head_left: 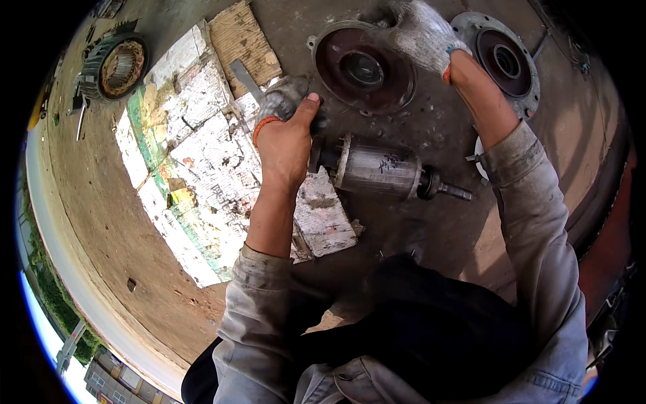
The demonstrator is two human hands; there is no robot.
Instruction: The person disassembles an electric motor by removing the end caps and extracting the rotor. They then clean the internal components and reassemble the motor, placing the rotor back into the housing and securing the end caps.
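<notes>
My left hand (286, 128), in a worn grey glove with the thumb bare, is closed round a flat grey metal strip (246, 81) that sticks out over cardboard. My right hand (424, 37), in a pale knit glove, is over the far rim of a round motor end cover (336, 50) with a dark red inside. Its fingers are smeared by motion, so what they hold, if anything, is unclear. Just right of my left wrist lies a motor rotor (380, 168), a grey ribbed cylinder whose shaft points right.
Flattened, dirty cardboard (208, 161) covers the ground at left, with a brown piece (242, 40) at its far end. A finned motor housing (124, 67) with windings stands far left. Another round flange cover (531, 81) lies right, partly behind my right forearm. My dark-clad knees are near.
</notes>
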